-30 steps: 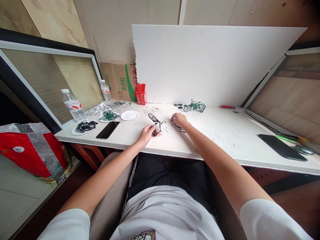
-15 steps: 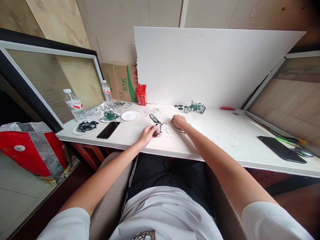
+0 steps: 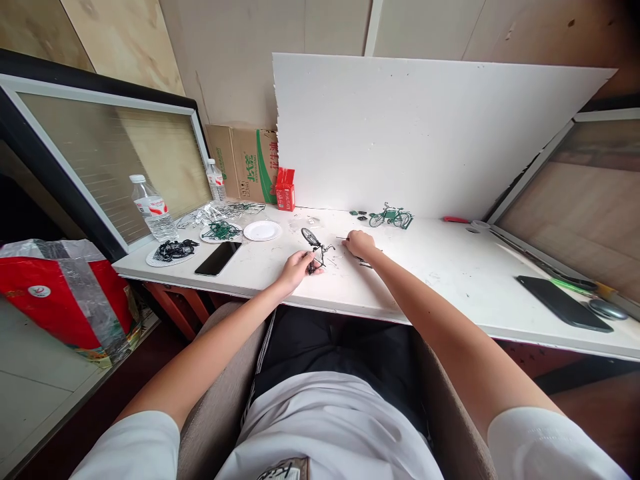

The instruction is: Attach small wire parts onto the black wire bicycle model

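My left hand [image 3: 296,272] is closed around the lower end of a black model bicycle [image 3: 319,249], whose one clearly visible wheel points up and away. To its right, my right hand [image 3: 359,245] rests low over the table with its fingers pinched on a thin dark rod [image 3: 341,238]. Only the rod's left end shows, so its kind is unclear. Small dark parts [image 3: 365,263] lie partly hidden beneath my right wrist. Behind that hand stands a green model bicycle [image 3: 391,217], with a few small green pieces [image 3: 359,214] beside it.
On the left are a plate of black parts [image 3: 173,253], a plate of green parts [image 3: 221,231], a bare white plate [image 3: 263,231], a phone [image 3: 218,258] and water bottles [image 3: 153,210]. A white board [image 3: 425,133] leans behind. A black slab [image 3: 563,303] lies right.
The camera view has shifted slightly. Both hands hold nearly the same places, with the black model bicycle and the thin rod still in them.
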`<action>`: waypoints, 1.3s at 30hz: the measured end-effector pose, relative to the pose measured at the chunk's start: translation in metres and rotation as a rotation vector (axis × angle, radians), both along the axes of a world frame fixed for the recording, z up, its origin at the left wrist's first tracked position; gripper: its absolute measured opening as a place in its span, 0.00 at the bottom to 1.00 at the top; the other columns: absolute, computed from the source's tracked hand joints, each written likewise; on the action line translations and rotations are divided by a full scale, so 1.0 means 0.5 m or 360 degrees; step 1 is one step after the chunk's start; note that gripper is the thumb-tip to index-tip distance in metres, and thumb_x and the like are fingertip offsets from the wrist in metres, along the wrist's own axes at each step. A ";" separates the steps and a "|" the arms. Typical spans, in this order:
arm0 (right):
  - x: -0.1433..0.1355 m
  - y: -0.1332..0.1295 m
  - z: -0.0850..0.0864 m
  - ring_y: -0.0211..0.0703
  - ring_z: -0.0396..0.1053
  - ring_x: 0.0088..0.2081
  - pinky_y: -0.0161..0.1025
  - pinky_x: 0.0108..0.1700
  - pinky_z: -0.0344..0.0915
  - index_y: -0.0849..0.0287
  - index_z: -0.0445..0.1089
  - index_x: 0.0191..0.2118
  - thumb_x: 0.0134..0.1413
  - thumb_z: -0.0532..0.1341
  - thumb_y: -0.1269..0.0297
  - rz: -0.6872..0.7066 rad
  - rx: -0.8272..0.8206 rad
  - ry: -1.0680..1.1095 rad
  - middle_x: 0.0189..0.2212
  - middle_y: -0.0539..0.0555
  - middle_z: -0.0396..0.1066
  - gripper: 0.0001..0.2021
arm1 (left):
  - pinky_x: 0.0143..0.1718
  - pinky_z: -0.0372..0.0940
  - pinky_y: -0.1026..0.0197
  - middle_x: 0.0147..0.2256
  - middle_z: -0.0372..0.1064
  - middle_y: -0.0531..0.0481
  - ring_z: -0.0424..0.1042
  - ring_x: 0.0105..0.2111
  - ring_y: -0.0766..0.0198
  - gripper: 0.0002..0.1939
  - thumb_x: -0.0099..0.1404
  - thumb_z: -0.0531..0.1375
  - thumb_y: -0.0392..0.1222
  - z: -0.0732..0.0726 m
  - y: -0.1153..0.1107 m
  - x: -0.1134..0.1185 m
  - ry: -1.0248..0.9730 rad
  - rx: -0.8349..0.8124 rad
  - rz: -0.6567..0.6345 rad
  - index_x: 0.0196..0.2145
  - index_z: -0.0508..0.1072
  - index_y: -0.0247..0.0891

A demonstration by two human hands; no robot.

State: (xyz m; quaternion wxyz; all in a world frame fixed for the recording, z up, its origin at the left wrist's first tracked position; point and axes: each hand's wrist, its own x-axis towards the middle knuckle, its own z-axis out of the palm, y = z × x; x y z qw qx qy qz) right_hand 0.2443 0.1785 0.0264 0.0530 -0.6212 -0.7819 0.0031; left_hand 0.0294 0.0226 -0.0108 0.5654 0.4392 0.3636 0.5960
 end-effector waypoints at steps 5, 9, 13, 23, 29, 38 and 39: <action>0.018 -0.003 0.012 0.50 0.77 0.39 0.39 0.40 0.66 0.61 0.78 0.43 0.71 0.55 0.51 0.0051 -0.0074 0.0077 0.42 0.65 0.80 0.20 | 0.43 0.72 0.54 0.31 0.73 0.49 0.78 0.31 0.61 0.19 0.64 0.69 0.52 -0.005 0.003 -0.002 0.0007 -0.0001 0.0003 0.37 0.71 0.34; 0.040 0.001 0.019 0.47 0.76 0.38 0.37 0.38 0.64 0.59 0.79 0.45 0.71 0.56 0.53 0.0174 -0.0083 0.0110 0.41 0.62 0.80 0.18 | 0.43 0.72 0.55 0.31 0.73 0.49 0.78 0.31 0.61 0.19 0.64 0.69 0.52 -0.002 0.002 -0.003 0.0039 -0.0004 -0.0003 0.37 0.71 0.33; 0.055 -0.002 0.022 0.46 0.76 0.42 0.34 0.39 0.62 0.56 0.79 0.49 0.67 0.61 0.59 0.0337 -0.0034 0.0100 0.46 0.59 0.81 0.12 | 0.43 0.72 0.55 0.31 0.73 0.49 0.79 0.31 0.60 0.19 0.64 0.69 0.52 -0.001 0.000 -0.003 0.0048 -0.0012 0.0004 0.38 0.72 0.33; 0.057 -0.011 0.021 0.50 0.75 0.47 0.36 0.43 0.62 0.54 0.79 0.50 0.70 0.58 0.60 0.0489 0.0054 -0.0064 0.49 0.59 0.80 0.14 | 0.43 0.72 0.54 0.31 0.73 0.49 0.78 0.31 0.61 0.18 0.64 0.69 0.51 0.004 -0.002 0.000 0.0018 -0.0029 -0.0008 0.38 0.72 0.33; 0.046 -0.015 0.022 0.54 0.75 0.47 0.39 0.44 0.63 0.55 0.77 0.54 0.68 0.58 0.63 0.0497 0.0051 -0.0232 0.48 0.63 0.79 0.14 | 0.40 0.71 0.57 0.31 0.74 0.48 0.78 0.30 0.61 0.17 0.65 0.69 0.51 0.010 -0.006 0.002 0.0049 -0.0035 -0.0008 0.38 0.71 0.33; 0.050 -0.018 0.029 0.53 0.76 0.45 0.39 0.40 0.61 0.55 0.74 0.55 0.70 0.56 0.56 0.0465 0.0034 -0.0327 0.48 0.62 0.79 0.16 | 0.41 0.70 0.57 0.30 0.73 0.49 0.77 0.29 0.62 0.17 0.66 0.68 0.51 0.009 -0.007 0.001 0.0064 -0.0024 -0.0007 0.37 0.71 0.33; 0.050 -0.020 0.031 0.53 0.75 0.45 0.39 0.40 0.61 0.54 0.74 0.55 0.70 0.55 0.56 0.0470 0.0035 -0.0343 0.48 0.61 0.79 0.16 | 0.41 0.70 0.57 0.30 0.73 0.49 0.77 0.29 0.63 0.17 0.66 0.68 0.51 0.009 -0.007 0.001 0.0069 -0.0024 -0.0006 0.37 0.71 0.33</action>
